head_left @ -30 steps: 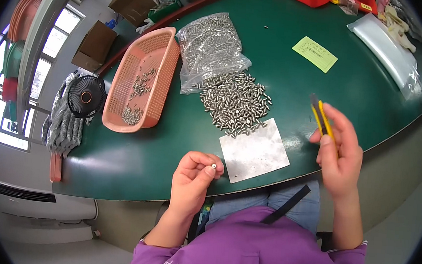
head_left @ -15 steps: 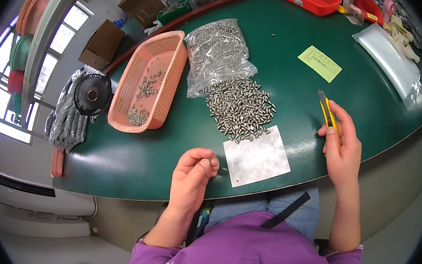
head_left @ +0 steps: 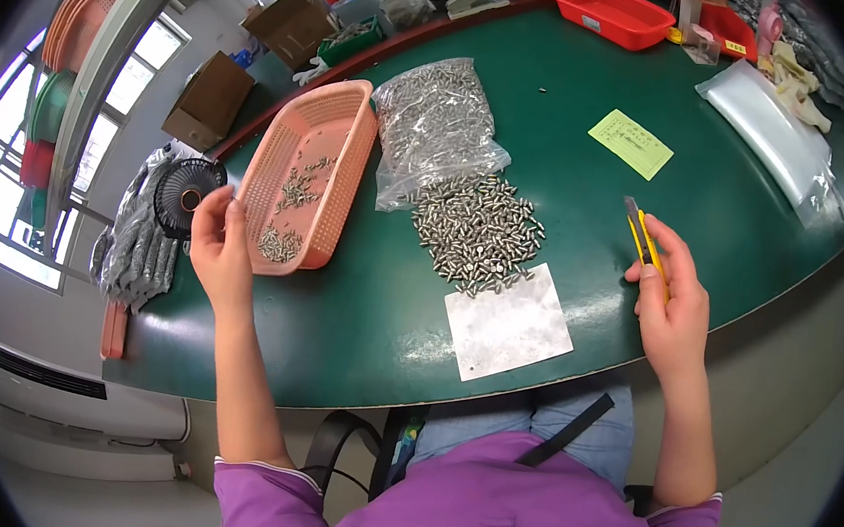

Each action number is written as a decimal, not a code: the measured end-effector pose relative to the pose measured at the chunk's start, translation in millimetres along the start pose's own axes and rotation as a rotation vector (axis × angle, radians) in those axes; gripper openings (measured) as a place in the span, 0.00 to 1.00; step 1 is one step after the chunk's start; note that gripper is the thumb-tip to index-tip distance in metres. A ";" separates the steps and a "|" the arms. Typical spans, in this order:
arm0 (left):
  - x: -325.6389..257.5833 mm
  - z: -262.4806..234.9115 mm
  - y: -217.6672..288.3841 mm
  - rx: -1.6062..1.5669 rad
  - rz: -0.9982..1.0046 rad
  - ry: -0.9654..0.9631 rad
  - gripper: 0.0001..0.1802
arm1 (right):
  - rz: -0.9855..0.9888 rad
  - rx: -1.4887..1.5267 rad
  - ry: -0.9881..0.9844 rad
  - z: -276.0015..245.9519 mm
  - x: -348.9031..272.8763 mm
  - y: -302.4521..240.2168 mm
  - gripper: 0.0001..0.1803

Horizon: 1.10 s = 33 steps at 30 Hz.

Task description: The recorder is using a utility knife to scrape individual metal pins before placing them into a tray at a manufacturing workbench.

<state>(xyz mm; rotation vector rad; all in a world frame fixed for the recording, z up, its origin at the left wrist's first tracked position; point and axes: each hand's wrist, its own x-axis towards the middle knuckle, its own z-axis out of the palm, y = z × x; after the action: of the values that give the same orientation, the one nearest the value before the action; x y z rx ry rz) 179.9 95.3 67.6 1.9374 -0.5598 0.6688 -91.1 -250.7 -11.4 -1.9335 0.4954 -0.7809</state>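
Note:
My right hand point(head_left: 674, 311) grips a yellow utility knife point(head_left: 642, 240) over the table's right side, its blade pointing up and away from me. My left hand point(head_left: 223, 246) is raised beside the near left edge of a pink perforated plastic basket point(head_left: 334, 201). Its thumb and fingers are curled together; whatever sits between them is too small or hidden to make out. Small metal pins point(head_left: 298, 189) lie in two clusters inside the basket. A heap of the same pins point(head_left: 470, 230) spreads over the table, touching a white sheet point(head_left: 509, 326) and a clear bag point(head_left: 435, 114) full of pins.
A small black fan point(head_left: 187, 195) and grey plastic packages point(head_left: 132, 248) are left of the basket. On the green table point(head_left: 550, 174) lie a yellow-green slip point(head_left: 631, 143) and a clear plastic bag stack point(head_left: 769, 138). Red trays point(head_left: 612, 14) and cardboard boxes point(head_left: 210, 99) are farther back.
My left hand has gone from beside the white sheet leftward and away from me to the basket's edge. My right hand has stayed nearly in place with the knife. The view has shifted slightly.

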 end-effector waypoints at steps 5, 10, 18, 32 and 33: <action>-8.8 30.7 17.2 0.245 0.131 -0.096 0.23 | -0.002 -0.029 0.020 2.1 0.0 3.9 0.23; -51.2 87.6 36.8 0.187 0.146 -0.604 0.10 | -0.018 -0.038 0.023 0.6 -0.7 3.6 0.23; -45.4 118.8 14.9 0.286 0.208 -0.689 0.06 | -0.010 -0.023 0.016 2.4 0.4 3.5 0.23; -44.2 112.5 14.6 0.382 0.268 -0.722 0.05 | -0.036 -0.020 0.009 1.2 -0.8 4.0 0.22; -46.2 109.5 13.2 0.412 0.259 -0.715 0.06 | -0.034 -0.019 0.008 0.9 -0.9 3.5 0.22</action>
<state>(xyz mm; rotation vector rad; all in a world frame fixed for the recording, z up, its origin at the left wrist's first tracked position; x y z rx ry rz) 160.7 -4.4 4.6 2.5215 -1.2022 0.2292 -91.2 -251.2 -15.1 -1.9610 0.4776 -0.8083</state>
